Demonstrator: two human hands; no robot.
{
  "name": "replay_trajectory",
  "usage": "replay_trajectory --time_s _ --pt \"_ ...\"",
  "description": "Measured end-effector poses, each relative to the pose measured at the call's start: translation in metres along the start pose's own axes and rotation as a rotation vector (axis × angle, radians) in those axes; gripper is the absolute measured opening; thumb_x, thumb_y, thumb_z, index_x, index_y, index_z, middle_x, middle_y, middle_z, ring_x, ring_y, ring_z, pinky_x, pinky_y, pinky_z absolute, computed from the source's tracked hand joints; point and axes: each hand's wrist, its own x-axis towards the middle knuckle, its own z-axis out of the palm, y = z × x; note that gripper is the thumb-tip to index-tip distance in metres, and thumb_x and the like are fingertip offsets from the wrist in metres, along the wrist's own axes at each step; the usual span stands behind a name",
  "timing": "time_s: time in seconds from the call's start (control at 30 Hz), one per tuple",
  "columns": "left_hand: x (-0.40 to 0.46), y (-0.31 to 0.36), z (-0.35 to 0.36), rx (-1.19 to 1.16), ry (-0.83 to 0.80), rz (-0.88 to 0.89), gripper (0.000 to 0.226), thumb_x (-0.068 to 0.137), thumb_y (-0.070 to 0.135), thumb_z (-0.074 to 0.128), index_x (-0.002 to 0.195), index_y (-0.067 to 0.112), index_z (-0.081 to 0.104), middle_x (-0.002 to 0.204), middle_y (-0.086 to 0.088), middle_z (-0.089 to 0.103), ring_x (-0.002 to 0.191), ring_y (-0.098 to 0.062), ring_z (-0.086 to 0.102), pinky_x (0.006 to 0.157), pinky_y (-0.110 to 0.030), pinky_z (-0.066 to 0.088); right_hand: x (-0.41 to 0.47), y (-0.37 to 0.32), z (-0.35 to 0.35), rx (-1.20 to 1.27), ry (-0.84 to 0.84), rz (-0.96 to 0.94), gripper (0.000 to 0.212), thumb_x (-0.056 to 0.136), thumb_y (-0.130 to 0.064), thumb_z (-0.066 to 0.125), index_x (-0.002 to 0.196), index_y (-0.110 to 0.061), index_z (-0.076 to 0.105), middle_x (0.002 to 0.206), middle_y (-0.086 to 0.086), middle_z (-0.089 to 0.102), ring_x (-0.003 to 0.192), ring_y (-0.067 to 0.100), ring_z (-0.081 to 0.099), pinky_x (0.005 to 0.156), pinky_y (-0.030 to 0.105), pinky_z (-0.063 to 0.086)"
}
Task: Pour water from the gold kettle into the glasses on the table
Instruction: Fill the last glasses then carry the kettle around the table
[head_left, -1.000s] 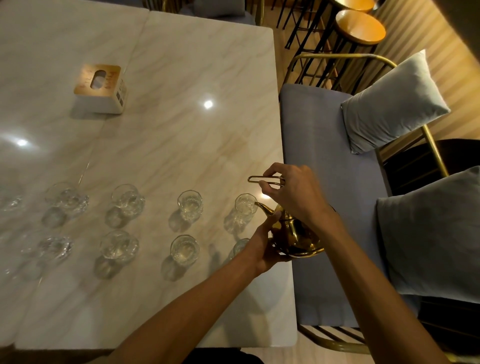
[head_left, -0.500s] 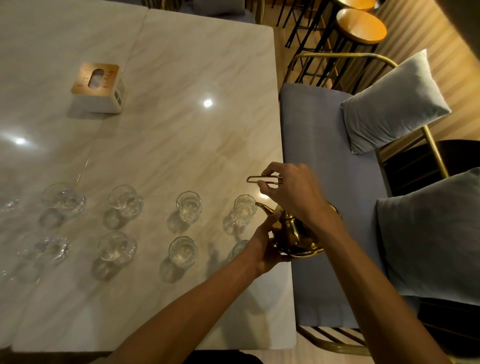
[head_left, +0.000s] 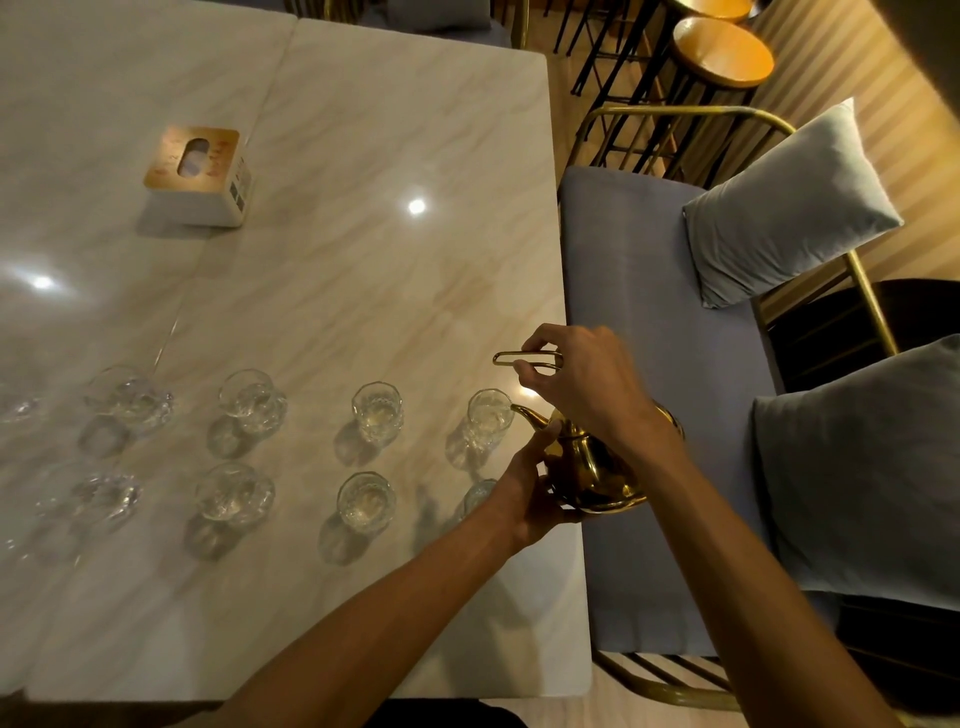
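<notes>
A gold kettle hangs tilted over the marble table's right edge, spout touching the rim of the rightmost far-row glass. My right hand grips its looped handle from above. My left hand cups the kettle's body from below and the left. Several clear glasses stand in two rows across the table, among them one in the far row and one in the near row. Another near-row glass is partly hidden behind my left hand.
A tissue box with a wooden top sits at the table's far left. To the right stands a grey upholstered bench with a gold frame and two grey cushions. Round wooden stools stand behind it.
Both hands and the kettle hold nearly the same pose at the rightmost far glass. The view has shifted only slightly.
</notes>
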Motion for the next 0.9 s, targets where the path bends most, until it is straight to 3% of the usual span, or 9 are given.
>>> replay_trajectory --time_s 0.33,0.5,0.6,0.73,0.8,0.9 --pt "0.001 -0.005 -0.003 0.033 0.018 -0.008 0.033 0.095 0.048 0.054 0.111 0.02 0.06 0.114 -0.011 0.066 0.105 -0.033 0.063 0.084 -0.048 0.054 -0.007 0.002 0.0 0.001 0.013 0.008 0.035 0.091 -0.046 0.069 0.118 -0.024 0.072 0.101 0.001 0.077 0.083 0.016 0.069 0.079 0.033 0.061" --pt "0.005 -0.01 -0.011 0.088 0.038 0.01 0.045 0.089 0.051 0.062 0.123 0.021 0.059 0.135 -0.014 0.059 0.127 -0.039 0.054 0.103 -0.057 0.046 -0.019 0.004 0.0 0.047 0.044 0.036 0.034 0.09 -0.046 0.069 0.116 -0.025 0.072 0.101 0.0 0.077 0.083 0.016 0.07 0.083 0.037 0.061" --pt "0.004 -0.013 -0.013 0.173 0.057 0.035 0.051 0.079 0.053 0.068 0.12 0.024 0.06 0.133 -0.012 0.06 0.126 -0.037 0.054 0.098 -0.055 0.051 -0.032 0.012 0.002 0.114 0.092 0.061 0.033 0.09 -0.047 0.069 0.116 -0.026 0.072 0.09 0.0 0.077 0.078 0.015 0.068 0.082 0.041 0.061" --pt "-0.001 -0.013 -0.015 0.318 0.093 0.105 0.029 0.091 0.046 0.061 0.113 0.028 0.058 0.113 0.0 0.063 0.112 -0.029 0.059 0.086 -0.05 0.055 -0.057 0.018 0.0 0.257 0.189 0.09 0.032 0.09 -0.041 0.072 0.117 -0.023 0.072 0.092 0.002 0.077 0.072 0.013 0.069 0.071 0.032 0.062" --pt "-0.001 -0.014 -0.017 0.363 0.145 0.124 0.047 0.09 0.045 0.064 0.129 0.024 0.051 0.116 0.001 0.062 0.103 -0.023 0.06 0.078 -0.045 0.058 -0.067 0.021 0.0 0.321 0.218 0.102 0.03 0.09 -0.038 0.073 0.116 -0.024 0.072 0.091 -0.001 0.076 0.071 0.009 0.07 0.07 0.025 0.06" --pt "-0.001 -0.014 -0.018 0.39 0.196 0.147 0.07 0.086 0.045 0.07 0.145 0.025 0.037 0.139 -0.007 0.055 0.109 -0.025 0.058 0.072 -0.041 0.059 -0.078 0.023 0.001 0.397 0.251 0.126 0.027 0.09 -0.036 0.073 0.115 -0.026 0.071 0.079 -0.016 0.066 0.068 -0.004 0.066 0.061 0.007 0.052"
